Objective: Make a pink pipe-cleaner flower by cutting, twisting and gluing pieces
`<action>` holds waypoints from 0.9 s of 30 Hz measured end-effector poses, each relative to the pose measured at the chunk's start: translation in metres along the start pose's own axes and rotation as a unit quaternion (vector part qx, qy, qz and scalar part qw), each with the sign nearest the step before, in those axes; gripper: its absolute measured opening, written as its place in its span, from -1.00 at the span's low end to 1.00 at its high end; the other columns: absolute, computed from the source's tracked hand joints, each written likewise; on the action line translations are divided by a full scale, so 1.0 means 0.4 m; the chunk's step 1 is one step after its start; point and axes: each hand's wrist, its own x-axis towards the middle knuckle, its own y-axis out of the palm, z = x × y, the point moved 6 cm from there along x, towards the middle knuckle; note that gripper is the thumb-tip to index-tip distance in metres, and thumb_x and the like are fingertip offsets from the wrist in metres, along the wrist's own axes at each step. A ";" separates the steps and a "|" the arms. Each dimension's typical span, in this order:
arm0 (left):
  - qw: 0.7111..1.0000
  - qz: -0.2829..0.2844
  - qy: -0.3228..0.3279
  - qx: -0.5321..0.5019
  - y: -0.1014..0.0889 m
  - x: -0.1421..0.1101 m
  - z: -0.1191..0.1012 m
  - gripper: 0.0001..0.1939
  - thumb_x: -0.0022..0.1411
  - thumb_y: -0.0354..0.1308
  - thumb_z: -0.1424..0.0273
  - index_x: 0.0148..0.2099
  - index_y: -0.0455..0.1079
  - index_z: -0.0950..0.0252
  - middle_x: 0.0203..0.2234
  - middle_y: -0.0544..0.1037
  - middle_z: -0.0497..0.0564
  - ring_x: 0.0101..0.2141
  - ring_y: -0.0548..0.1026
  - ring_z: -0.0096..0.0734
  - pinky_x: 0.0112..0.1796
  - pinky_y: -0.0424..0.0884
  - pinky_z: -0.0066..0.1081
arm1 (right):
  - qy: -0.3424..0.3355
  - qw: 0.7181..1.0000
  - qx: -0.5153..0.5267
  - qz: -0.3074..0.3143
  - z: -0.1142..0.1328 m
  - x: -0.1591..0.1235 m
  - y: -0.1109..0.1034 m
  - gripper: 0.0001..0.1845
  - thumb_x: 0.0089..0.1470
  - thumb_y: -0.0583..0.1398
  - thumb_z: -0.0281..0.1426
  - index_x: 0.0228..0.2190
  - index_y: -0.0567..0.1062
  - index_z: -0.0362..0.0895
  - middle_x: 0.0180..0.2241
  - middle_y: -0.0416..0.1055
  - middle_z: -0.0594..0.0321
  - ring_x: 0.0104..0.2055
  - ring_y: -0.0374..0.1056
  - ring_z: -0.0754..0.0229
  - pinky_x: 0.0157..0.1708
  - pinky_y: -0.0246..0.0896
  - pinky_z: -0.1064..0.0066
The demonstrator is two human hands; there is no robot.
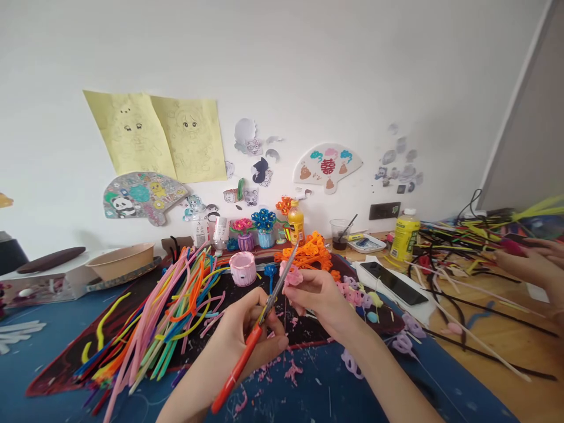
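My left hand [253,332] is closed around a pair of red-handled scissors [240,367]. The blades point up and away, and their tips pass just in front of a pink fuzzy-wire flower [294,276]. Between the fingertips of my right hand [319,299] that flower is pinched; a thin stem hangs below it. Whether the blades touch the petals I cannot tell. Pink fuzz scraps [293,372] lie on the blue mat [308,399] under my hands. Just beyond them are a pink striped pot [242,270] and a small blue flower [270,271].
Colourful pipe cleaners [145,329] are heaped at the left. Orange flowers [311,254] lie behind my right hand, lilac loops [403,345] beside my right forearm. A phone [393,283] and yellow-labelled bottle [405,235] stand rightward. Another person's hand [529,264] is at the right edge.
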 end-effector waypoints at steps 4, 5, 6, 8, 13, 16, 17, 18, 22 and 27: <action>0.998 -0.041 0.019 0.045 -0.006 0.009 0.005 -0.70 0.06 0.27 0.26 -0.32 0.20 0.25 -0.49 0.36 -0.16 -0.53 0.19 -0.59 -0.49 0.13 -0.56 | -0.027 1.000 0.004 -0.014 0.009 0.001 -0.001 -0.75 -0.22 0.45 -0.34 -0.54 0.52 -0.18 -0.62 0.25 0.40 -0.62 0.09 0.42 -0.64 0.01 0.56; 0.993 -0.075 0.032 0.082 -0.015 0.011 0.006 -0.70 0.08 0.23 0.22 -0.36 0.18 0.25 -0.52 0.32 -0.17 -0.53 0.19 -0.58 -0.49 0.13 -0.56 | -0.042 0.999 0.009 -0.032 0.014 0.002 -0.007 -0.76 -0.18 0.44 -0.33 -0.53 0.52 -0.18 -0.63 0.24 0.41 -0.63 0.08 0.42 -0.64 -0.01 0.56; 0.984 -0.116 0.043 0.127 -0.025 0.011 0.005 -0.69 0.11 0.19 0.18 -0.40 0.16 0.25 -0.56 0.27 -0.18 -0.54 0.17 -0.57 -0.51 0.13 -0.56 | -0.058 0.996 0.018 -0.058 0.021 0.003 -0.017 -0.76 -0.14 0.42 -0.31 -0.52 0.51 -0.18 -0.63 0.23 0.41 -0.64 0.07 0.43 -0.65 -0.03 0.56; 0.947 -0.216 0.066 0.227 -0.050 0.005 0.000 -0.64 0.15 0.11 0.12 -0.46 0.10 0.23 -0.63 0.14 -0.21 -0.58 0.11 -0.56 -0.55 0.08 -0.56 | -0.091 0.988 0.048 -0.114 0.035 0.005 -0.040 -0.74 -0.10 0.40 -0.28 -0.49 0.49 -0.17 -0.60 0.25 0.40 -0.65 0.07 0.44 -0.67 -0.09 0.56; 0.837 -0.344 0.149 0.397 -0.077 -0.015 -0.018 -0.60 0.17 0.05 0.08 -0.53 0.07 0.22 -0.71 0.08 -0.22 -0.67 0.07 -0.56 -0.61 0.05 -0.56 | -0.137 0.960 0.140 -0.200 0.054 0.004 -0.090 -0.72 -0.11 0.41 -0.27 -0.45 0.46 -0.14 -0.50 0.32 0.38 -0.61 0.11 0.45 -0.64 0.01 0.57; 0.820 -0.316 0.159 0.450 -0.072 -0.007 -0.004 -0.60 0.19 0.05 0.07 -0.52 0.10 0.21 -0.71 0.19 -0.20 -0.68 0.15 -0.54 -0.60 0.10 -0.55 | -0.144 0.953 0.151 -0.218 0.060 0.001 -0.099 -0.74 -0.09 0.41 -0.27 -0.41 0.49 -0.14 -0.43 0.38 0.33 -0.46 0.29 0.37 -0.46 0.25 0.55; 0.821 -0.302 0.150 0.461 -0.069 -0.004 0.003 -0.60 0.20 0.05 0.06 -0.52 0.10 0.21 -0.71 0.20 -0.20 -0.68 0.17 -0.53 -0.60 0.12 -0.55 | -0.145 0.954 0.149 -0.218 0.062 0.000 -0.097 -0.74 -0.08 0.40 -0.27 -0.40 0.51 -0.14 -0.40 0.41 0.30 -0.39 0.34 0.32 -0.38 0.30 0.52; 0.823 -0.288 0.139 0.469 -0.067 -0.001 0.011 -0.60 0.20 0.04 0.06 -0.51 0.09 0.20 -0.71 0.22 -0.20 -0.68 0.19 -0.52 -0.60 0.12 -0.55 | -0.146 0.955 0.146 -0.215 0.065 -0.002 -0.094 -0.74 -0.08 0.40 -0.26 -0.39 0.51 -0.14 -0.36 0.43 0.28 -0.34 0.38 0.28 -0.31 0.34 0.48; 0.826 -0.256 0.102 0.493 -0.060 0.001 0.029 -0.66 0.25 -0.02 0.11 -0.48 0.14 0.18 -0.67 0.37 -0.15 -0.63 0.36 -0.44 -0.57 0.16 -0.52 | -0.149 0.958 0.151 -0.191 0.072 -0.003 -0.080 -0.73 -0.06 0.39 -0.27 -0.35 0.49 -0.12 -0.30 0.47 0.26 -0.26 0.48 0.15 -0.20 0.38 0.32; 0.810 -0.248 0.063 0.528 -0.056 -0.002 0.030 -0.73 0.26 -0.05 0.15 -0.42 0.21 0.17 -0.57 0.50 -0.09 -0.52 0.50 -0.30 -0.53 0.18 -0.48 | -0.149 0.959 0.156 -0.183 0.068 -0.001 -0.087 -0.73 -0.05 0.38 -0.26 -0.37 0.46 -0.11 -0.27 0.50 0.26 -0.24 0.52 0.11 -0.14 0.40 0.27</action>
